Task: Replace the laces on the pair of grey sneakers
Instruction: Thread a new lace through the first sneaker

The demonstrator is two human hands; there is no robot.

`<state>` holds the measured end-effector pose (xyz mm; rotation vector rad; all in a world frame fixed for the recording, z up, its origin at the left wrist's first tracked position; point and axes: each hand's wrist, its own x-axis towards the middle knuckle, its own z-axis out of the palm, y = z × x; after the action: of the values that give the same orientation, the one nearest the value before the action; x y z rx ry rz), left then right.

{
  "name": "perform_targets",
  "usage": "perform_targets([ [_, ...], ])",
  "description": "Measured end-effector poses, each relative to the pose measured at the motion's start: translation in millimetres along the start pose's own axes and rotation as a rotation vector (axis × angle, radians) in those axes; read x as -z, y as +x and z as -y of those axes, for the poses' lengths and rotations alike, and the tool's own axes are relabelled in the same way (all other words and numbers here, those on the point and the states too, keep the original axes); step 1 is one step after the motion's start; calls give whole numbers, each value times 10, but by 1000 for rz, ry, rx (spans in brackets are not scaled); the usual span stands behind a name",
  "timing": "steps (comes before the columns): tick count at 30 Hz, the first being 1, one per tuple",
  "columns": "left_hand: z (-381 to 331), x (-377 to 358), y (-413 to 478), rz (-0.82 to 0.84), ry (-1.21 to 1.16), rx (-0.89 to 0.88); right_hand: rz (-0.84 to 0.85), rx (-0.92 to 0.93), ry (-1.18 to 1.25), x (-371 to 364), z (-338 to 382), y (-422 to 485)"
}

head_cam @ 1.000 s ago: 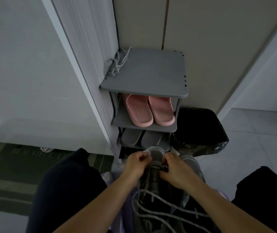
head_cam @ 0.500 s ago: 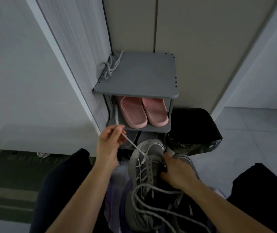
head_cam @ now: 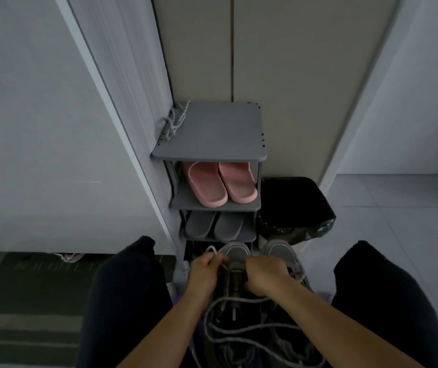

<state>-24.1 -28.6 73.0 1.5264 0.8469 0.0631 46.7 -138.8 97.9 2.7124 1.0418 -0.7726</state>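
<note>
- Left hand (head_cam: pixel 207 272): what is being held?
- Lace end (head_cam: pixel 210 249) is being pinched, just left of the grey sneaker (head_cam: pixel 236 254) toe. Right hand (head_cam: pixel 265 277) is being curled onto the right eyelet side.
- Axis?
- Sneaker is being kept toe-away, between both hands. Eyelets are lying just right of the left hand, so threading is probably being led by it.

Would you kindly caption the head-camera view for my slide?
Before a grey shoe rack, the left hand pinches a pale lace while the right hand grips the grey sneaker.
</note>
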Motion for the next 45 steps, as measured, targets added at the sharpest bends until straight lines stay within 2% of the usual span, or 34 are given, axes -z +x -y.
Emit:
perform_targets([
  [4,-197,84,112,-51,-275,68,-90,-47,-98,-86,57,-79],
  [7,-565,321,259,-163,-444,3,-86,-60,-129,-147,64,-83],
  [9,-797,480,314,-181,-423,-85,-72,-63,-118,-119,70,-104],
  [11,-911,495,247,-116,-283,-140,-35,-69,-35,-67,57,-87],
  [14,-889,393,38,5,-187,-149,75,-102,418,-5,-66,-49],
  [18,-807,362,-156,121,-312,-187,-57,-117,1110,94,-220,-293],
  [21,-813,321,-222,142,-291,-252,-20,-76,1656,277,-260,-526],
  [23,-885,289,-272,153,-239,-310,-39,-16,1833,506,-302,-628],
  [26,-1104,272,-336,173,-171,-412,-132,111,1765,910,-362,-751],
  [31,-1469,264,-372,200,-119,-520,-146,194,1401,1477,-414,-851],
  [34,-1548,201,-387,229,-66,-578,-125,201,1240,1560,-358,-764],
  [38,-1589,66,-434,216,-63,-632,-247,333,914,1456,-124,-653],
  [41,-1572,54,-428,257,-35,-600,-392,299,912,1346,1,-572],
  [45,-1274,178,-350,269,68,-485,-428,200,996,1279,-62,-510],
])
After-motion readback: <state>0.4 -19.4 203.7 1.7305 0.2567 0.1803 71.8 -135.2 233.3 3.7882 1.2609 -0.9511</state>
